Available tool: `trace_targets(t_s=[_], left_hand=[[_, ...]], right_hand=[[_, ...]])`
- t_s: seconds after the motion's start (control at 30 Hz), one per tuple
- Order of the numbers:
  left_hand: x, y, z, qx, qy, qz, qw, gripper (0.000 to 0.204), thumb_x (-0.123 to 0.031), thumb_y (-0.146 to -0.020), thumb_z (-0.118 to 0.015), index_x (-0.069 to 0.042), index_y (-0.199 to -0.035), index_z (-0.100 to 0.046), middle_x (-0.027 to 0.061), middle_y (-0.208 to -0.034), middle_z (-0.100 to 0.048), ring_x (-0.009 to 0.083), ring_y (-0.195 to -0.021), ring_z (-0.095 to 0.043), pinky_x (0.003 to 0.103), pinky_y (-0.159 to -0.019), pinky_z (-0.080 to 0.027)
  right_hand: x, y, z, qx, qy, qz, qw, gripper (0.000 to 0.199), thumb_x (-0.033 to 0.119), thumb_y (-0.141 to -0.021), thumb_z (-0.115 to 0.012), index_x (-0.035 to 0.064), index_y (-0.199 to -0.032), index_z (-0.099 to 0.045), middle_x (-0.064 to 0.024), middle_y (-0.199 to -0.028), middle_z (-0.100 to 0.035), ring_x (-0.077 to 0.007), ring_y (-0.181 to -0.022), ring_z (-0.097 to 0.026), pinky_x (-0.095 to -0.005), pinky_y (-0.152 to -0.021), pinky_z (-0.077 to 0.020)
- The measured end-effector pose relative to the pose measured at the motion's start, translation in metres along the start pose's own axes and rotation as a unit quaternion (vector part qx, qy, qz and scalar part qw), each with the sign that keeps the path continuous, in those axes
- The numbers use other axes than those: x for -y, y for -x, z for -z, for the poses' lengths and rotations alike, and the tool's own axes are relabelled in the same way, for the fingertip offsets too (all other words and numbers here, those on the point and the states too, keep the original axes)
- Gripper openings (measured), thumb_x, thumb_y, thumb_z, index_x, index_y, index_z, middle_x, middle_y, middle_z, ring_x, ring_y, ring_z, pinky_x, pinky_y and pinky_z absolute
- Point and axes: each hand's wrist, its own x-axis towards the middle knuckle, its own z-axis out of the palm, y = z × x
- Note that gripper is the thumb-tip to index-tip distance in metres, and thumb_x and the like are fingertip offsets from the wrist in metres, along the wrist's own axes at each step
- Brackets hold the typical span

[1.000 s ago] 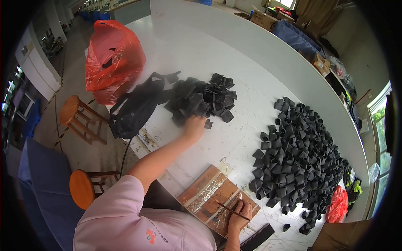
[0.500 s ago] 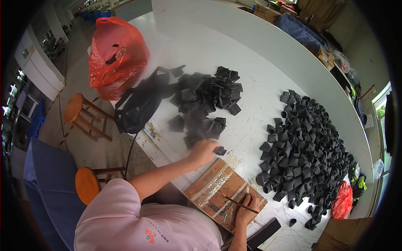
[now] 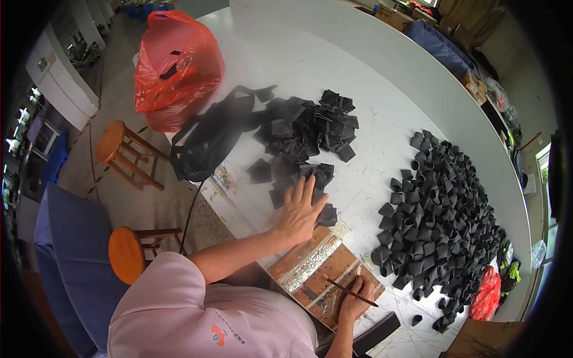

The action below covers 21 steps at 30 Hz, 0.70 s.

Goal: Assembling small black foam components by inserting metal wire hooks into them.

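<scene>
My left hand [image 3: 300, 209] lies spread over flat black fabric pieces [image 3: 322, 174] at the far edge of a brown board. One black piece [image 3: 327, 216] shows beside its fingers, touching or close to them. The board [image 3: 293, 261] has shiny strips of tape across it and rests at the table's near edge. At the board's right end my right hand [image 3: 357, 299] is closed around a thin brown stick [image 3: 339, 285] with a darker end, slanting over the board. What lies beneath the right fingers is hidden.
A large heap of curled black pieces [image 3: 441, 215] covers the table's right side. Farther off lie a flat black pile [image 3: 292, 128], a black bag [image 3: 209, 143] and a red plastic bag [image 3: 179, 71]. Two wooden stools [image 3: 126, 253] stand left. A low wall [image 3: 370, 51] bounds the table.
My left hand has gone from a pinch on a small black piece to spread fingers over the pieces. My right hand stays by the board with the stick. The view has shifted slightly.
</scene>
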Motion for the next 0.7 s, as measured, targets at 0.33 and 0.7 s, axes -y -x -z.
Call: trace_targets(t_s=[0.33,0.7], left_hand=[[0.039,-0.038,-0.026,0.014,-0.114,0.025,0.993,0.036,-0.008,-0.076,-0.051,-0.015,-0.111,-0.054,0.0167,-0.124,-0.042,0.0413,-0.113,-0.036,0.063,-0.083,-0.032],[0.022,-0.026,-0.023,-0.087,0.031,-0.016,0.996,0.017,0.001,-0.065,-0.054,-0.007,-0.077,-0.063,0.0056,-0.08,-0.059,0.0261,-0.076,-0.054,0.035,-0.066,-0.047]], right_hand=[[-0.002,-0.001,-0.004,-0.037,0.004,0.057,0.998,0.008,0.008,-0.083,-0.052,0.0,-0.079,-0.053,-0.0129,-0.069,-0.051,-0.0296,-0.06,-0.051,-0.0375,-0.054,-0.0391],[-0.008,0.0,-0.006,-0.033,0.003,0.042,0.999,0.008,0.008,-0.082,-0.052,0.0003,-0.079,-0.054,-0.0137,-0.071,-0.053,-0.0306,-0.062,-0.052,-0.0374,-0.055,-0.0403]])
